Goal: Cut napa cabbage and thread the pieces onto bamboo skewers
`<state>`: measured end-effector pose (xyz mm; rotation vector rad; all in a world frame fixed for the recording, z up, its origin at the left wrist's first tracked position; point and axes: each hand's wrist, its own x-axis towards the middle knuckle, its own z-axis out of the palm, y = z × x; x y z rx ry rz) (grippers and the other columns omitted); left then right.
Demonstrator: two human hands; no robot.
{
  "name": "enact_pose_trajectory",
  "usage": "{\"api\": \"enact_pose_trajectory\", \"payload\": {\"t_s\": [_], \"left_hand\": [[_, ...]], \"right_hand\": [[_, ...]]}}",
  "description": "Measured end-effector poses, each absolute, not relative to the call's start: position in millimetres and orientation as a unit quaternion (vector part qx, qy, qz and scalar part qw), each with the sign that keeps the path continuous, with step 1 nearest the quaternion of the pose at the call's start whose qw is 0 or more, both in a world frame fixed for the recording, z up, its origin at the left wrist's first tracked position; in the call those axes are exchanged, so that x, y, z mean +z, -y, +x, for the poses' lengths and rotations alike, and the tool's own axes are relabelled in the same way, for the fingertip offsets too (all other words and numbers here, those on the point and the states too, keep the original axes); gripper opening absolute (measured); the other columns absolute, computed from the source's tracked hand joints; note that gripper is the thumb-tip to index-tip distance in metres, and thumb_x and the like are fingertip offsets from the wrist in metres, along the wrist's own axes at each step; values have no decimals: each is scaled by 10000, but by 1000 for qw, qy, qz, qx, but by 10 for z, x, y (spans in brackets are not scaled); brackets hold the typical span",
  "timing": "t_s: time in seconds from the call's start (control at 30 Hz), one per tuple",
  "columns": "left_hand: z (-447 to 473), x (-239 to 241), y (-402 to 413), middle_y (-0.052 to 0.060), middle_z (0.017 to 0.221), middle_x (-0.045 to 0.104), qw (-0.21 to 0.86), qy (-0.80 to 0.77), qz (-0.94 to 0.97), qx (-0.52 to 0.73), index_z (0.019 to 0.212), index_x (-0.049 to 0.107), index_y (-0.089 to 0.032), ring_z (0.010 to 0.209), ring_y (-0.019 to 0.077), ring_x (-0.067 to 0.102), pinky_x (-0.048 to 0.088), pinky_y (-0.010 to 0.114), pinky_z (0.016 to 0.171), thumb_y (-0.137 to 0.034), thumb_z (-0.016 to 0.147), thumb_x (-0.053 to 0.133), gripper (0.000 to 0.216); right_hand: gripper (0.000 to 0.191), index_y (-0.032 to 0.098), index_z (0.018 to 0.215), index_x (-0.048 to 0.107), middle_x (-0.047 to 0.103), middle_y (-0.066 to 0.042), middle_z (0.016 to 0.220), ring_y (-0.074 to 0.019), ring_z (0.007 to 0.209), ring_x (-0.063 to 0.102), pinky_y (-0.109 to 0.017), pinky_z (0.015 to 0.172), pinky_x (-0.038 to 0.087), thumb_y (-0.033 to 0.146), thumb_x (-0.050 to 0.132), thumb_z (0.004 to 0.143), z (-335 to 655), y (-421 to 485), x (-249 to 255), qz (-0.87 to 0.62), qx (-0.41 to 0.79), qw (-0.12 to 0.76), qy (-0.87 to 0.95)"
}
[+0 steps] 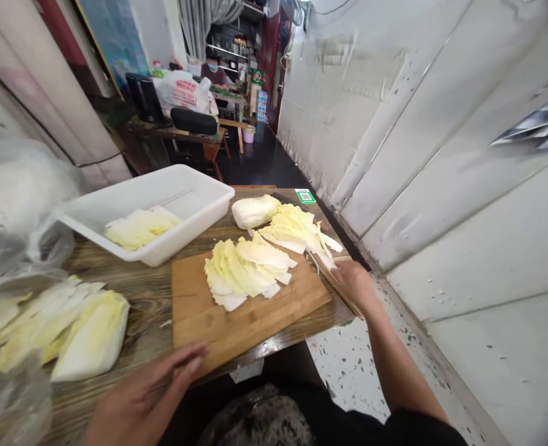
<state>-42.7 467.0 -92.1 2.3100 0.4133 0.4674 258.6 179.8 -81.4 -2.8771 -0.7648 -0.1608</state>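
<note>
My left hand (150, 393) is at the near left corner of the wooden cutting board (255, 334), thumb and fingers apart with nothing between them. Overlapping napa cabbage leaves (246, 269) lie on the board, pale yellow with white stems. At the table's right side, my right hand (355, 285) reaches down beside a bundle of thin wooden skewers (334, 282). Its fingers look curled, and their tips are hidden, so what they grip is unclear. More cut cabbage leaves (297, 229) and a cabbage chunk (255, 212) lie just beyond the board.
Behind the board's left side stands a white plastic tub (199, 214) with cabbage leaves inside. Cabbage pieces (92, 334) and clear plastic bags (18, 204) cover the table's left. A wall (395, 155) runs along the right. Farther back, a masked person (214, 73) sits at another table.
</note>
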Motion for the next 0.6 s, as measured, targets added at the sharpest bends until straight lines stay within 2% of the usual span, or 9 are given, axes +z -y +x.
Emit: {"api": "enact_pose_trajectory", "payload": {"t_s": [0.07, 0.17, 0.3, 0.37, 0.47, 0.53, 0.6], "left_hand": [[-215, -969, -4637, 20, 981, 802, 298, -123, 914, 246, 990, 760, -272, 855, 226, 767, 622, 307, 832, -517, 874, 559, 338], [162, -1062, -4570, 68, 964, 799, 237, -57, 923, 299, 991, 741, -206, 839, 212, 758, 604, 313, 848, -495, 931, 484, 391], [807, -1096, -4515, 115, 1041, 777, 141, 7, 960, 240, 1042, 730, -164, 980, 250, 718, 551, 385, 925, -403, 988, 377, 430], [1155, -1070, -4515, 125, 1125, 754, 111, 32, 969, 217, 1093, 716, -166, 1087, 279, 678, 504, 438, 984, -376, 986, 388, 404], [1579, -1019, -4550, 158, 1237, 702, 77, 40, 977, 195, 1163, 680, -155, 1219, 349, 597, 365, 597, 1078, -322, 972, 420, 363], [1746, -987, -4592, 183, 1202, 709, 60, 39, 982, 176, 1160, 672, -126, 1201, 381, 602, 292, 684, 1072, -320, 964, 420, 373], [1824, -953, -4636, 170, 1132, 732, 50, 43, 986, 153, 1153, 667, -108, 1141, 369, 635, 279, 705, 1051, -351, 953, 418, 401]], "right_hand": [[226, 164, 1092, 709, 724, -116, 1035, -246, 1004, 657, -293, 863, 472, 233, 569, 929, 2425, -1601, -1120, -968, -44, 82, 233], [226, 185, 1111, 694, 692, -104, 1088, -229, 1041, 623, -280, 886, 454, 244, 565, 934, 2321, -1557, -1393, -974, -44, 83, 207], [194, 166, 972, 716, 680, -115, 1010, -244, 1013, 597, -303, 900, 429, 234, 536, 949, 2375, -1669, -1432, -980, -45, 77, 178], [208, 168, 933, 715, 680, -111, 987, -238, 999, 597, -298, 892, 426, 253, 527, 960, 2413, -1703, -1390, -981, -44, 79, 170], [186, 173, 952, 710, 684, -108, 998, -238, 1000, 607, -291, 868, 435, 265, 549, 950, 2422, -1682, -1330, -984, -39, 83, 153], [168, 174, 944, 712, 687, -112, 1001, -241, 999, 618, -286, 847, 446, 260, 567, 938, 2410, -1646, -1307, -986, -29, 82, 143], [168, 181, 930, 716, 691, -108, 1002, -230, 1004, 626, -273, 844, 455, 258, 567, 940, 2412, -1635, -1295, -986, -14, 81, 146]]}}
